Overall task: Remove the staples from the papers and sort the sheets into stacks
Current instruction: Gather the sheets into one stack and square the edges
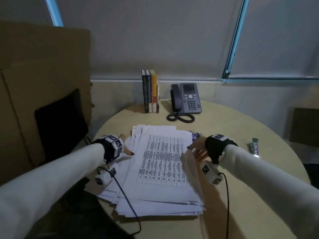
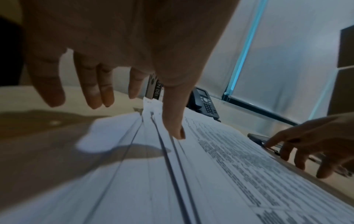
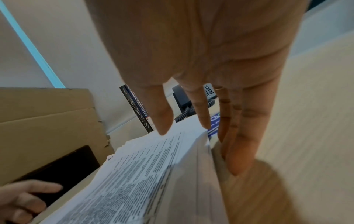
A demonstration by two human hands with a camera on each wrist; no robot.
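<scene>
A thick, loosely fanned stack of white printed papers (image 1: 160,168) is seen lying in the middle of the round pale wooden tabletop (image 1: 241,195), a table-printed sheet uppermost. The left hand (image 1: 125,145) is held at the stack's left edge, its grip spread, the thumb tip laid on the paper. The right hand (image 1: 198,149) is placed at the right edge, fingers straight and spread, nothing pinched. Upright books (image 1: 150,91) and a dark desk phone (image 1: 187,99) are seen behind.
</scene>
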